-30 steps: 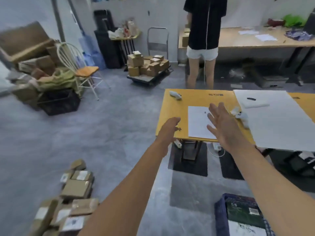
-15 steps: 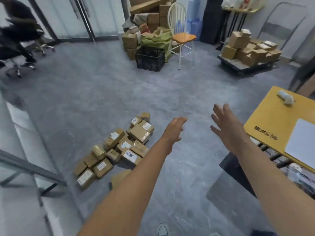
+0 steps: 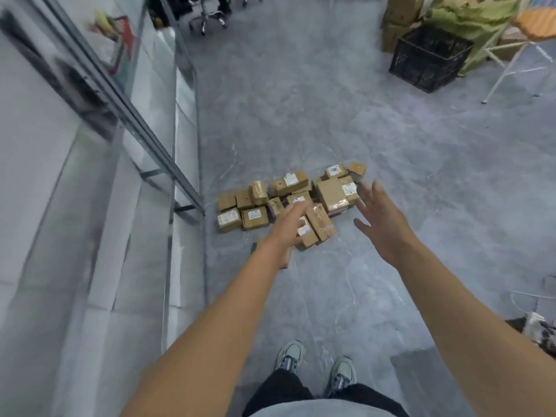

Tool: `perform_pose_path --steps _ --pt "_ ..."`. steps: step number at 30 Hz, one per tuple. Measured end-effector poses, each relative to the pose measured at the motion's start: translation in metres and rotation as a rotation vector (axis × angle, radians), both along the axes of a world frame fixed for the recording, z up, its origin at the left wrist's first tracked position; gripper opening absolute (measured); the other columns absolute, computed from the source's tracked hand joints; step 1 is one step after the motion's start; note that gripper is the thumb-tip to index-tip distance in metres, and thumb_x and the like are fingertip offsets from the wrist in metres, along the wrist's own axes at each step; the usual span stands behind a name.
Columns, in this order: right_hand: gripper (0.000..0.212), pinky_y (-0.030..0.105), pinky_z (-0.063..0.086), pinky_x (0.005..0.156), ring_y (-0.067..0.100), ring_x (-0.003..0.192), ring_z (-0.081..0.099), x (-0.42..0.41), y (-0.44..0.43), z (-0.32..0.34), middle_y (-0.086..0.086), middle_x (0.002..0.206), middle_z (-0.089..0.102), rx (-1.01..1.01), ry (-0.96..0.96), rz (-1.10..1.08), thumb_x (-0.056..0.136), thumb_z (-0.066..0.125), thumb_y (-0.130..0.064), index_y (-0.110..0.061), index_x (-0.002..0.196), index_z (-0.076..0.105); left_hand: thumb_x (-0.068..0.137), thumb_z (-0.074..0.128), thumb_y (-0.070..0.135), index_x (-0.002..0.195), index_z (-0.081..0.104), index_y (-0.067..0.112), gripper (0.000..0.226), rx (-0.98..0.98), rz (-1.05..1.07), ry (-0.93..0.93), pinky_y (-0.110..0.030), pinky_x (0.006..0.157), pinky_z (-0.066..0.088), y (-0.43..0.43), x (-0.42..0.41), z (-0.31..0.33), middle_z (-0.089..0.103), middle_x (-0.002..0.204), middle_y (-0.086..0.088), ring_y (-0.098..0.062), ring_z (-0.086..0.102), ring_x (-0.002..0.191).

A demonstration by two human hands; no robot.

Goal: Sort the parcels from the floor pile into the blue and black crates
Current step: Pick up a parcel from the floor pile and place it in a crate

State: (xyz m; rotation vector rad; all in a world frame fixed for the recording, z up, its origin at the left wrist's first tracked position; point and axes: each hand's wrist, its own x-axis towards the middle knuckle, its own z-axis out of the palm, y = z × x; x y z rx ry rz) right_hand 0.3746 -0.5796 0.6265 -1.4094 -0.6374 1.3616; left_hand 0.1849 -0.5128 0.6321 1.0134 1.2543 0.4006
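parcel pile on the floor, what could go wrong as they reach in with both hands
The parcel pile is loose and overlapping, so pulling one box may shift its neighbours. Both the left hand and right hand are open and empty, so no grip is set yet. Only the black crate is visible, and it stands well away, so a box could drop on the carry.

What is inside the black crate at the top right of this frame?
Nothing can be made out in the black crate: its mesh walls show only darkness, and the near wall hides the bottom. Behind it, touching or not unclear, are green sacking and cardboard boxes.
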Motion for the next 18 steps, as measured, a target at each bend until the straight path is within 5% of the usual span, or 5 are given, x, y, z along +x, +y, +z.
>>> perform_pose_path --steps 8,12,18 --pt "0.069 0.049 0.023 0.127 0.009 0.154 0.028 -0.04 0.024 -0.041 -0.014 0.167 0.032 -0.122 0.051 0.125 0.105 0.027 -0.067 -0.031 0.164 0.027 0.102 0.049 0.055 0.148 0.048 0.023 0.055 -0.044 0.238 0.116 -0.049 0.108 0.046 0.006 -0.058 -0.035 0.052 0.147 0.0 -0.019 0.053 0.128" --pt "0.069 0.046 0.026 0.122 0.005 0.147 0.035 -0.056 0.052 -0.072 -0.024 0.154 0.042 -0.186 0.052 0.136 0.102 0.03 -0.072 -0.04 0.162 0.029 0.104 0.048 0.049 0.146 0.049 0.021 0.05 -0.092 0.264 0.125 -0.05 0.11 0.043 0.034 -0.082 -0.063 0.053 0.146 -0.002 -0.02 0.053 0.128" --pt "0.077 0.051 0.024 0.123 0.01 0.154 0.028 -0.084 0.126 -0.129 -0.018 0.167 0.032 -0.297 0.071 0.125 0.094 0.033 -0.084 -0.046 0.161 0.029 0.106 0.044 0.047 0.148 0.046 0.02 0.05 -0.188 0.193 0.19 -0.051 0.113 0.04 0.119 -0.119 -0.13 0.051 0.15 -0.003 -0.021 0.05 0.133"
